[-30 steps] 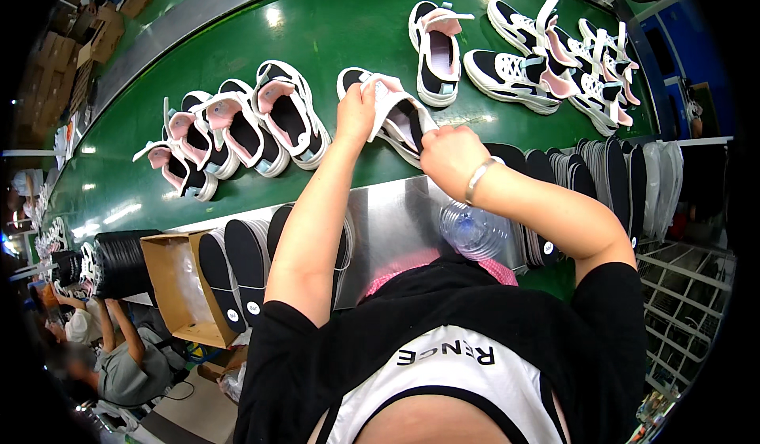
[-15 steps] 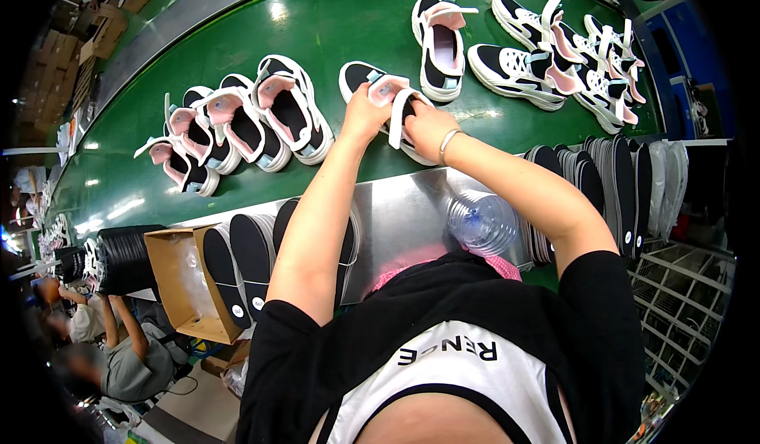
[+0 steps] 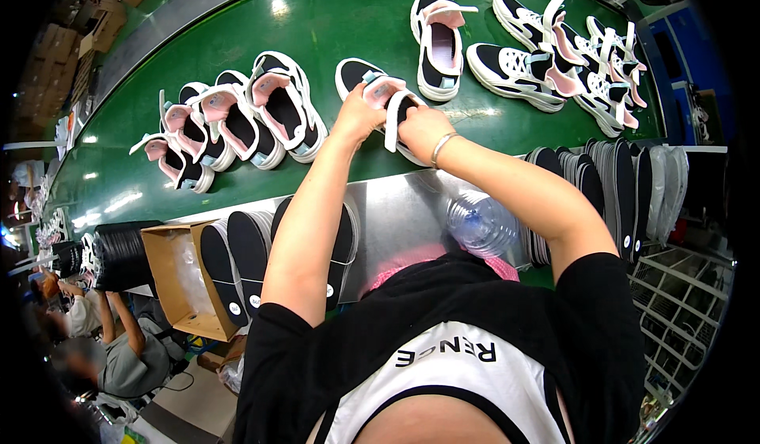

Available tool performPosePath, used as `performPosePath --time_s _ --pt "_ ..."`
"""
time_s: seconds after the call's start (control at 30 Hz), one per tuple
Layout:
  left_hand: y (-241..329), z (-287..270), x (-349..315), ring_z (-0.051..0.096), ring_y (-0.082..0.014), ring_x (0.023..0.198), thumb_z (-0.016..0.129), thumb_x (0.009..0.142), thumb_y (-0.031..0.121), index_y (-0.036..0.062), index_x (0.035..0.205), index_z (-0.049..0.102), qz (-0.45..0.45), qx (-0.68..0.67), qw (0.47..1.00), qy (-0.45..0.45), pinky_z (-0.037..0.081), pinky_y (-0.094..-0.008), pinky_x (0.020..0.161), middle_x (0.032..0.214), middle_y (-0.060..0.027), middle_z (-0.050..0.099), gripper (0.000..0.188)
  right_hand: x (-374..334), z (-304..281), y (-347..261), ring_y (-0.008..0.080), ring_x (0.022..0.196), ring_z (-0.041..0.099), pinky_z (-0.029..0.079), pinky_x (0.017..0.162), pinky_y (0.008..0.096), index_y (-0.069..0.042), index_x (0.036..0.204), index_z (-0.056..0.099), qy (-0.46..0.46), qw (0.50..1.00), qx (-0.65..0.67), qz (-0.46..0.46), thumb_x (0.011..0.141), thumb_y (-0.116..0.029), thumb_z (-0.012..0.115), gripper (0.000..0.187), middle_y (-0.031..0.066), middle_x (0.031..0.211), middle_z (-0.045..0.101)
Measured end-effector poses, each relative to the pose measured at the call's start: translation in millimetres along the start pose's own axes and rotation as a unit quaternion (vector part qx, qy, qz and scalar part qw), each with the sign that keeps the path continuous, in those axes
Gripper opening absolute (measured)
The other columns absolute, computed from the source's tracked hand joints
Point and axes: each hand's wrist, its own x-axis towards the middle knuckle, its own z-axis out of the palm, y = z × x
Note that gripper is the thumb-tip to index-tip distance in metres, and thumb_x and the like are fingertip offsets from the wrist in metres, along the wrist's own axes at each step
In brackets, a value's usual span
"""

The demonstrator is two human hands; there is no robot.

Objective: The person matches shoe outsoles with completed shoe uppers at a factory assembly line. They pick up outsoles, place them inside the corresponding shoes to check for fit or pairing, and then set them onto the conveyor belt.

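A black and white sneaker (image 3: 352, 75) with pink lining lies on the green tabletop in front of me, toe pointing away to the left. My left hand (image 3: 360, 117) grips its side beside the pink tongue, fingers closed. My right hand (image 3: 426, 133), with a bracelet at the wrist, is curled over the shoe's opening behind the white strap (image 3: 393, 121). Its fingertips are hidden inside the shoe, so what they touch there does not show. A matching sneaker (image 3: 441, 48) stands just beyond, its opening facing me.
Several similar sneakers (image 3: 286, 111) stand at the left, and more sneakers (image 3: 518, 76) at the right. Stacked black insoles (image 3: 252, 254) and a cardboard box (image 3: 187, 282) line the near left. A clear plastic bottle (image 3: 481, 222) lies by my body; insole stacks (image 3: 613, 190) fill the near right.
Both hands stay at the same sneaker with almost the same grip. The shoes at the left appear slightly further left and up, along with a small shift of the view.
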Motion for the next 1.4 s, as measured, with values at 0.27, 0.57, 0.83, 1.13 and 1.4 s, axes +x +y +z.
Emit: performPosePath --time_s 0.27,0.57,0.83,1.13,1.4 --pt "15.7 5.0 -13.4 0.055 -0.0180 0.084 0.070 0.053 0.005 -0.0023 0.104 0.047 -0.059 0.035 0.995 0.078 0.048 -0.0273 0.071 0.095 -0.0111 0.055 0.057 32.9 22.2 5.2 0.0279 0.092 0.054 0.039 0.082 0.0363 -0.010 0.091 0.059 -0.042 0.994 0.101 0.004 0.077 -0.019 0.046 0.022 0.0174 0.094 0.057" --pt "1.2 2.1 -10.5 0.056 -0.0191 0.086 0.069 0.055 0.008 -0.0029 0.103 0.048 -0.038 0.099 0.988 0.113 0.045 -0.0284 0.076 0.095 -0.0123 0.056 0.054 46.3 2.7 -4.6 0.0226 0.119 0.031 0.025 0.098 0.0314 -0.010 0.122 0.039 -0.211 0.977 0.015 0.029 0.079 -0.026 0.041 0.046 0.0097 0.131 0.030" --pt "18.7 12.4 -9.6 0.056 -0.0207 0.087 0.072 0.054 0.017 -0.0014 0.103 0.049 -0.041 0.174 0.977 0.116 0.043 -0.0283 0.076 0.097 -0.0138 0.056 0.057 30.3 -1.1 8.2 0.0235 0.118 0.034 0.024 0.098 0.0337 -0.012 0.123 0.039 -0.199 0.971 -0.119 -0.061 0.081 -0.034 0.036 0.047 0.0087 0.127 0.037" --pt "13.8 17.4 -8.2 0.057 -0.0210 0.085 0.069 0.059 0.016 0.0012 0.098 0.054 -0.020 0.166 0.977 0.133 0.044 -0.0298 0.074 0.093 -0.0133 0.058 0.044 8.4 -8.5 16.4 0.0293 0.112 0.041 0.013 0.092 0.0591 -0.006 0.111 0.051 -0.403 0.911 -0.062 -0.056 0.070 -0.020 0.046 0.043 0.0118 0.108 0.054" --pt "6.4 20.6 -16.9 0.055 -0.0163 0.075 0.060 0.074 0.021 0.0001 0.096 0.055 0.042 0.092 0.977 0.190 0.043 -0.0252 0.069 0.085 -0.0088 0.059 0.031 10.6 -3.5 41.6 0.0214 0.094 0.053 0.041 0.080 0.0307 -0.004 0.112 0.047 -0.249 0.877 0.409 0.030 0.072 -0.040 0.053 0.054 0.0133 0.106 0.052"
